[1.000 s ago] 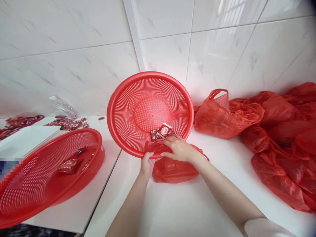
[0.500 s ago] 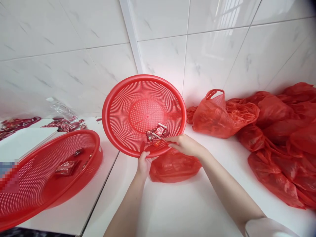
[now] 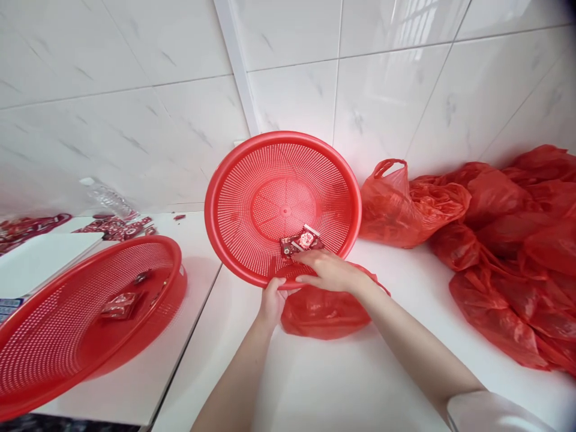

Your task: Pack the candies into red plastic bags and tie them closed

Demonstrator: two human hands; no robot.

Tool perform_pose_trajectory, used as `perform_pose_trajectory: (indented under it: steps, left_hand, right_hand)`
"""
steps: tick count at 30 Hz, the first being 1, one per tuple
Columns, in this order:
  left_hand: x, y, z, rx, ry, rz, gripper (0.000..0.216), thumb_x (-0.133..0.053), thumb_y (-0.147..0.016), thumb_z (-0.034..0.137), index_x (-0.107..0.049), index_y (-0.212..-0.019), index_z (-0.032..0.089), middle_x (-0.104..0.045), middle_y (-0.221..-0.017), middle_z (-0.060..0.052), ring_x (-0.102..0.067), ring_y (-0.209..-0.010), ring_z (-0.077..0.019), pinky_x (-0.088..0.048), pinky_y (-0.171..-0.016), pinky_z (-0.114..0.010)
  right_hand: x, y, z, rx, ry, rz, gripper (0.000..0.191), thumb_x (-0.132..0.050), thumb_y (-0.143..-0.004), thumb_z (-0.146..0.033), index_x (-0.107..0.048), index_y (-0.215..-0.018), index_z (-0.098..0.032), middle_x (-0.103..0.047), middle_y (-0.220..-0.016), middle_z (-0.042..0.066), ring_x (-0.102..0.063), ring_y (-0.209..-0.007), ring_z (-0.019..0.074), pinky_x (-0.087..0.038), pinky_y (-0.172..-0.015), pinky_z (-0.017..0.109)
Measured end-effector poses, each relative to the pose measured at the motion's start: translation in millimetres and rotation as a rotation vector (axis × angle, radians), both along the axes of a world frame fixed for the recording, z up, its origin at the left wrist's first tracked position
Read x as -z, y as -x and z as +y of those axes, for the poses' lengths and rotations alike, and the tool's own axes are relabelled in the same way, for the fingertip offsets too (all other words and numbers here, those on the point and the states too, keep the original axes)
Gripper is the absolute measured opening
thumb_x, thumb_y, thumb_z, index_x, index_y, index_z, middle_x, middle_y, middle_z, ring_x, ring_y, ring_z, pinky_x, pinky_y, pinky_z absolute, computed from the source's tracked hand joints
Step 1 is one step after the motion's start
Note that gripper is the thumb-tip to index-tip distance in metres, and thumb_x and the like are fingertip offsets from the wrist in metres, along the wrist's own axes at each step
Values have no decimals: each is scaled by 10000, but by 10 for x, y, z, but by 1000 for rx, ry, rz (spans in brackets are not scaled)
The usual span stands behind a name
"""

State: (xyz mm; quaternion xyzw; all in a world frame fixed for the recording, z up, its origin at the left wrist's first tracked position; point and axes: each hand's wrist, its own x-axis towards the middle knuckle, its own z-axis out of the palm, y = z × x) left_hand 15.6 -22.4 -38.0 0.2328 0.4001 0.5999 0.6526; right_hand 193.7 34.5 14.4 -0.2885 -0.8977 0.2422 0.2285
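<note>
A red mesh plastic basket [image 3: 285, 162] is tilted with its mouth toward me. My left hand [image 3: 272, 300] grips its near rim, thumb on top. A few small dark red wrapped packets [image 3: 306, 240] lie low inside the basket. My right hand [image 3: 330, 270] reaches over the rim, its fingers extended against the lower packets and its thumb apart, near the rim. Those fingers partly cover the packets. Beneath both hands a red plastic bag [image 3: 326, 312] rests on the white table [image 3: 324, 384], its upper part hidden by the basket.
At left stands a second red basket [image 3: 173, 255] with a few packets [image 3: 120, 306] in it. Behind it are a clear bottle [image 3: 108, 197], loose red packets [image 3: 119, 228] and a white tray [image 3: 49, 249]. Filled red bags [image 3: 508, 252] are piled at right. A tiled wall [image 3: 382, 96] closes the back.
The tilted basket has shifted right, my left hand moving with it. My right hand has moved slightly left relative to the basket, over the lower packets.
</note>
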Motion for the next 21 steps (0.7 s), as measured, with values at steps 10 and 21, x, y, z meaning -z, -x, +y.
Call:
perform_pose_trajectory:
  steps: [10,21]
  left_hand:
    - [-128,129,53,-81,-20,19,281,-584,-676,233,-717,-907,144,-740,-981,-88,-651,-1049,-301,-520,-903,-427]
    - [-159,138,64,-152,35,44,319,-616,-632,223,-699,-934,161,-730,-1025,-78,-626,-1103,-302,-550,-845,-379]
  right_hand:
    - [38,-148,215,149,539,539,375,-654,-776,-277,-683,-1121,-131,-726,-907,64,-672,-786,179,-541,-776,342]
    - [-151,-292,153,93,665,416,185,-637,-799,-306,-655,-891,-146,-679,-795,28,-628,-717,149,-519,-673,290]
